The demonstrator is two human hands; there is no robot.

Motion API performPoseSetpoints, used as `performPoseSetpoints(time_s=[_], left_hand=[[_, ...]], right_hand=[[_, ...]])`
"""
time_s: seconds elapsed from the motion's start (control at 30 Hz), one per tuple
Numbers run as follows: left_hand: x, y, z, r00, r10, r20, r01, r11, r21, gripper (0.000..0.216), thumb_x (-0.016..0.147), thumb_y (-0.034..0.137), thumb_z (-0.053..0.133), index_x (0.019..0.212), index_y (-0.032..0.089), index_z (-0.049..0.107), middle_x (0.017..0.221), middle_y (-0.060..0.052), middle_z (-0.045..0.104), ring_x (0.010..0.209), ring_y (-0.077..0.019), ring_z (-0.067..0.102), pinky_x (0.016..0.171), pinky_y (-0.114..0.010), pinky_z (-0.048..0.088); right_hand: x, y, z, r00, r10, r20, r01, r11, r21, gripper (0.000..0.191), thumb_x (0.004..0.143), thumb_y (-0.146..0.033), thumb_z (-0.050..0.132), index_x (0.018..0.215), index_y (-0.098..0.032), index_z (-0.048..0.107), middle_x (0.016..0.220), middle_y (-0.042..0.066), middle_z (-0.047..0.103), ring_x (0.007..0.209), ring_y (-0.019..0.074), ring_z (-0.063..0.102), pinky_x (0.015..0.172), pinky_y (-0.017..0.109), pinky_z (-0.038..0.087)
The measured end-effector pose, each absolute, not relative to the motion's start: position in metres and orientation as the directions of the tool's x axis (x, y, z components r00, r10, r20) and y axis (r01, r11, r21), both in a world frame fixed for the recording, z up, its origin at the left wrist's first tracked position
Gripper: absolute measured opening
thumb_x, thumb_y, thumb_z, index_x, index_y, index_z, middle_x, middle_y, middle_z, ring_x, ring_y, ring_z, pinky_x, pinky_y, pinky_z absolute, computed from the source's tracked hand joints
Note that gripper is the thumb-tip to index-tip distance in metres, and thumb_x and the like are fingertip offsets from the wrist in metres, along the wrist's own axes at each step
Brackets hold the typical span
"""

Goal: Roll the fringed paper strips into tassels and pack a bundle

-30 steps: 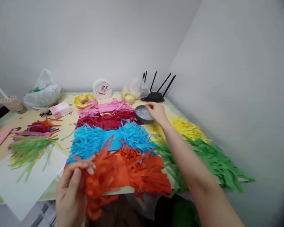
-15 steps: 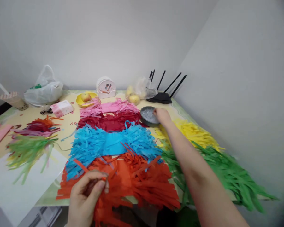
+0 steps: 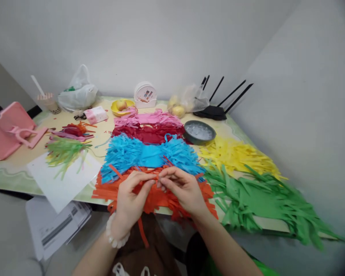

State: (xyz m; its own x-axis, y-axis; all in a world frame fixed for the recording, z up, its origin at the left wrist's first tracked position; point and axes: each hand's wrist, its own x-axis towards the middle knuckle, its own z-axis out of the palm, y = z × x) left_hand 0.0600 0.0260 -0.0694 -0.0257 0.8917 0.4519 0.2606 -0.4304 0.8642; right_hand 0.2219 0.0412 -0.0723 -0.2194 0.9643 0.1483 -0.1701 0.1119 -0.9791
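Both hands meet above the orange fringed paper (image 3: 102,189) at the table's front edge. In a pinch of thumb and finger, my left hand (image 3: 132,195) holds an orange paper strip (image 3: 143,232) whose end hangs below the hand. My right hand (image 3: 184,189) is closed too, its fingertips pressed together against the left ones; whatever small thing they hold is hidden. Just beyond lies blue fringed paper (image 3: 152,155), then dark red (image 3: 152,134) and pink (image 3: 148,118) ones. A dark round bowl (image 3: 199,141) of small clear pieces stands behind the right hand.
Yellow (image 3: 232,155) and green fringed paper (image 3: 261,201) lie right. Loose coloured strips (image 3: 64,151) and a white sheet (image 3: 63,188) are left, near a pink stand (image 3: 13,130). Along the back are a drink cup (image 3: 50,103), plastic bag (image 3: 77,96), yellow fruit bowl (image 3: 115,109) and black router (image 3: 211,112).
My right hand has come back from the bowl to my left fingertips. My left hand has risen slightly with the orange strip. The view has shifted, showing more on the left.
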Motion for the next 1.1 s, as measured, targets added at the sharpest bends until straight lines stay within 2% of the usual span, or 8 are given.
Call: performPoseSetpoints(time_s=[0.13,0.27,0.5,0.67,0.77,0.9,1.1], left_hand=[[0.05,0.011,-0.072,-0.047,0.904,0.425,0.295,-0.394,0.87,0.006,0.087,0.021,0.067,0.087,0.018,0.072,0.082,-0.004,0.075,0.076,-0.0166,0.069,0.073,-0.027,0.055],[0.039,0.002,-0.07,-0.019,0.886,0.464,0.326,-0.433,0.84,0.007,0.087,0.021,0.066,0.085,0.018,0.072,0.079,-0.004,0.073,0.074,-0.0158,0.067,0.073,-0.026,0.054],[0.035,-0.009,-0.066,0.033,0.884,0.466,0.389,-0.441,0.809,0.009,0.087,0.016,0.062,0.082,0.019,0.068,0.077,-0.002,0.071,0.073,-0.0153,0.065,0.073,-0.026,0.052],[0.036,-0.012,-0.066,0.043,0.87,0.49,0.391,-0.466,0.794,0.008,0.087,0.017,0.061,0.083,0.019,0.068,0.079,-0.003,0.071,0.075,-0.016,0.064,0.072,-0.027,0.052],[0.033,-0.011,-0.067,0.062,0.871,0.487,0.357,-0.475,0.804,0.008,0.086,0.017,0.063,0.081,0.019,0.068,0.077,-0.003,0.07,0.073,-0.0159,0.064,0.072,-0.027,0.052],[0.03,-0.01,-0.07,0.061,0.891,0.449,0.327,-0.443,0.835,0.007,0.085,0.016,0.063,0.081,0.018,0.067,0.078,-0.003,0.071,0.074,-0.0159,0.065,0.072,-0.027,0.052],[0.034,-0.011,-0.075,0.008,0.894,0.449,0.395,-0.415,0.819,0.007,0.086,0.016,0.061,0.082,0.018,0.066,0.081,-0.003,0.071,0.077,-0.0164,0.065,0.074,-0.027,0.052]], right_hand=[[0.208,0.029,-0.074,-0.213,0.969,0.126,-0.203,0.082,-0.976,0.021,0.082,-0.039,0.074,0.085,-0.02,0.068,0.068,0.002,0.071,0.063,0.0151,0.067,0.058,0.026,0.055],[0.198,0.02,-0.075,-0.207,0.972,0.108,-0.211,0.063,-0.975,0.02,0.081,-0.038,0.074,0.085,-0.02,0.068,0.068,0.002,0.071,0.06,0.0142,0.066,0.058,0.026,0.054],[0.181,0.008,-0.085,-0.107,0.984,0.143,-0.256,0.111,-0.96,0.018,0.081,-0.036,0.074,0.084,-0.02,0.067,0.064,0.0,0.067,0.057,0.0127,0.061,0.056,0.025,0.05],[0.172,0.005,-0.095,-0.097,0.993,0.065,-0.405,0.021,-0.914,0.028,0.077,-0.045,0.076,0.082,-0.02,0.065,0.047,-0.007,0.05,0.039,0.0076,0.041,0.038,0.02,0.033],[0.167,0.003,-0.097,-0.097,0.995,0.009,-0.475,-0.038,-0.879,0.031,0.074,-0.047,0.077,0.081,-0.02,0.062,0.045,-0.009,0.044,0.035,0.0059,0.033,0.034,0.018,0.025],[0.162,0.0,-0.1,-0.105,0.994,-0.015,-0.504,-0.066,-0.861,0.031,0.074,-0.046,0.078,0.081,-0.02,0.062,0.045,-0.01,0.044,0.034,0.0049,0.031,0.033,0.017,0.025],[0.163,-0.003,-0.108,0.01,0.997,0.075,-0.376,0.073,-0.924,0.02,0.083,-0.038,0.074,0.086,-0.02,0.065,0.052,-0.007,0.052,0.04,0.0064,0.042,0.039,0.018,0.033]])
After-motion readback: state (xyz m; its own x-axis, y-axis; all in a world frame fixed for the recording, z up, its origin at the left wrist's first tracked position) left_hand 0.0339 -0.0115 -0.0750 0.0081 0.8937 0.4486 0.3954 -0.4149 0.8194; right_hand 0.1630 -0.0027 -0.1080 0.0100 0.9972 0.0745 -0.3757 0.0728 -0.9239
